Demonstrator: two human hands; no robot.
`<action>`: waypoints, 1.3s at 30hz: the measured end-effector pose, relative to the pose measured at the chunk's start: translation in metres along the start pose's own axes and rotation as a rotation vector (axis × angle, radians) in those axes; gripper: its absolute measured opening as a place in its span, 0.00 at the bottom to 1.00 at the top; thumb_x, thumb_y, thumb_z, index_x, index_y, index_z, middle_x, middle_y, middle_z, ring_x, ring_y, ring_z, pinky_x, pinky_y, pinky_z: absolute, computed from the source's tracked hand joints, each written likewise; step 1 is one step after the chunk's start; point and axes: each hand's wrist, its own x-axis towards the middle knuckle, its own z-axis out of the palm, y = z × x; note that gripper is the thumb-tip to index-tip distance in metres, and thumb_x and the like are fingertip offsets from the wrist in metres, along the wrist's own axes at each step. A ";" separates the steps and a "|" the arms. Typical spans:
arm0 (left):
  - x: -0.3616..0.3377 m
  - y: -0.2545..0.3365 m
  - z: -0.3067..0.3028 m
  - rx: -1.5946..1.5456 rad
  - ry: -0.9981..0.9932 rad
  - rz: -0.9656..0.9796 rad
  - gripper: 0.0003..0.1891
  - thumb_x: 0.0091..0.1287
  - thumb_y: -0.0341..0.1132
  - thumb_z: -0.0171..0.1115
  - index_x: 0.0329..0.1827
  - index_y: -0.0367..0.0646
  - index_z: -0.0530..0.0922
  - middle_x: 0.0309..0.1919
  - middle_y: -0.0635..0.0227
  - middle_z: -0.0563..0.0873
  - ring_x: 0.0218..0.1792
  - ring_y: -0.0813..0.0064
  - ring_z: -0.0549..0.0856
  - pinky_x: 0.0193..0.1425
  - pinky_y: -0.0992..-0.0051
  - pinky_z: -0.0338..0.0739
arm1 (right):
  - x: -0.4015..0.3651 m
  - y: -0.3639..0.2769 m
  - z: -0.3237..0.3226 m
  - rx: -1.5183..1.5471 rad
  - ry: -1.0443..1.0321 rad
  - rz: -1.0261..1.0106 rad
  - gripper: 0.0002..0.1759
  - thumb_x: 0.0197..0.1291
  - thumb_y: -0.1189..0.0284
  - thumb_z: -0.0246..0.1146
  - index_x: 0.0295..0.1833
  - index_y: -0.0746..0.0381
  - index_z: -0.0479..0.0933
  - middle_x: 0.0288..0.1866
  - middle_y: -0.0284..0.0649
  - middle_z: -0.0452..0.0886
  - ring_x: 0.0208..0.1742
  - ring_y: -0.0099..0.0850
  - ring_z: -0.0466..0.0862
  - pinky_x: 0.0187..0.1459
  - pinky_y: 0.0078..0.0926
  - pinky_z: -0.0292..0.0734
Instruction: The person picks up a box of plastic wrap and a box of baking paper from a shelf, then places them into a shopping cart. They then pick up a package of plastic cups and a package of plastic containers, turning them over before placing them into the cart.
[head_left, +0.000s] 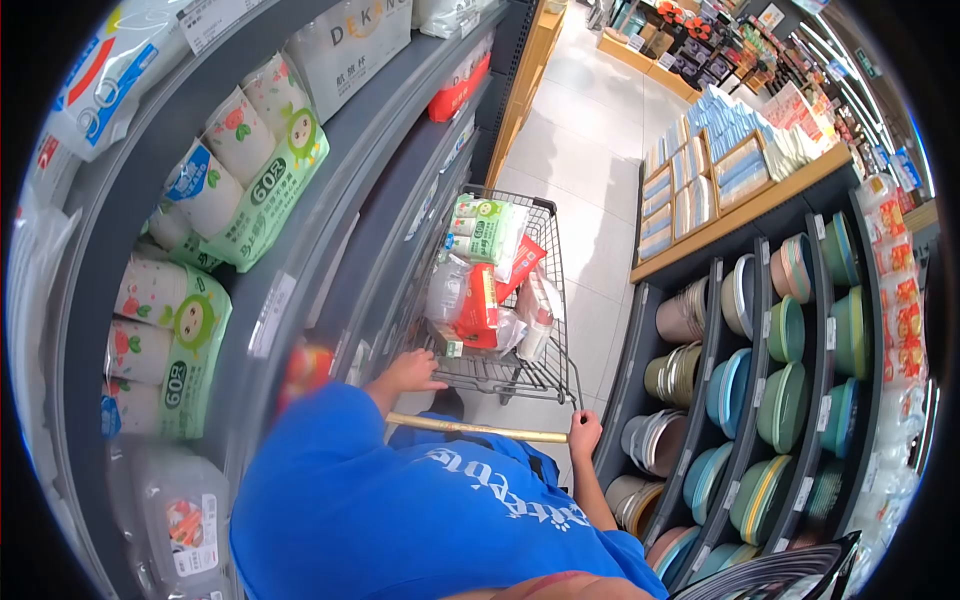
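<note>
Your right hand (pixel 584 434) is gripping the gold bar handle (pixel 475 428), curled round its right end, apparently for steering; your left hand (pixel 408 372) is holding nothing visible, spread beside the black wire cart (pixel 500 382), which is carrying green-and-white plastic-wrapped cups (pixel 485 228).

Place: shop aisle (pixel 595 185), around me; loaded shopping cart (pixel 480 377); dark shelves (pixel 340 190) of packaged paper cups (pixel 185 350); price labels (pixel 271 316) affixed; stacked coloured basins (pixel 781 407), racked opposite; folded cloths (pixel 740 178), wooden display bin (pixel 741 217).
</note>
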 end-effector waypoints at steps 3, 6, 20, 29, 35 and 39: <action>0.026 -0.008 -0.017 -0.010 -0.036 -0.025 0.34 0.61 0.69 0.61 0.42 0.42 0.87 0.45 0.61 0.85 0.54 0.58 0.83 0.52 0.58 0.81 | 0.027 -0.006 0.005 -0.024 0.015 -0.012 0.12 0.60 0.68 0.65 0.34 0.68 0.82 0.36 0.52 0.84 0.38 0.51 0.84 0.45 0.43 0.78; 0.050 -0.011 -0.033 -0.027 -0.064 -0.059 0.35 0.60 0.69 0.61 0.46 0.43 0.86 0.46 0.61 0.85 0.55 0.58 0.82 0.56 0.58 0.80 | 0.054 -0.013 0.007 -0.006 0.019 0.012 0.12 0.59 0.68 0.65 0.35 0.68 0.82 0.35 0.53 0.84 0.37 0.50 0.84 0.44 0.44 0.78; 0.122 -0.035 -0.045 -0.347 0.290 -0.308 0.15 0.64 0.40 0.65 0.52 0.46 0.83 0.55 0.64 0.84 0.57 0.59 0.82 0.62 0.58 0.71 | 0.172 -0.049 0.019 -0.105 0.040 0.023 0.14 0.59 0.65 0.65 0.38 0.67 0.84 0.35 0.53 0.86 0.38 0.49 0.86 0.44 0.42 0.79; 0.166 -0.060 -0.061 -0.365 0.271 -0.361 0.15 0.63 0.39 0.66 0.52 0.48 0.83 0.53 0.63 0.85 0.56 0.58 0.82 0.61 0.57 0.71 | 0.221 -0.055 0.040 -0.054 0.026 0.011 0.16 0.60 0.63 0.63 0.36 0.67 0.83 0.32 0.54 0.84 0.36 0.51 0.85 0.41 0.44 0.77; 0.186 -0.053 -0.079 -0.443 0.270 -0.364 0.14 0.61 0.42 0.65 0.49 0.53 0.85 0.51 0.67 0.86 0.56 0.61 0.82 0.61 0.57 0.71 | 0.237 -0.044 0.042 -0.019 -0.035 0.037 0.15 0.60 0.64 0.64 0.36 0.67 0.83 0.31 0.52 0.83 0.34 0.47 0.84 0.40 0.42 0.77; 0.205 -0.066 -0.061 -0.541 0.392 -0.504 0.12 0.62 0.44 0.63 0.42 0.52 0.87 0.41 0.63 0.89 0.46 0.58 0.85 0.53 0.56 0.76 | 0.237 -0.042 0.042 0.037 -0.079 0.026 0.12 0.61 0.66 0.65 0.36 0.66 0.83 0.35 0.50 0.83 0.37 0.45 0.84 0.41 0.40 0.76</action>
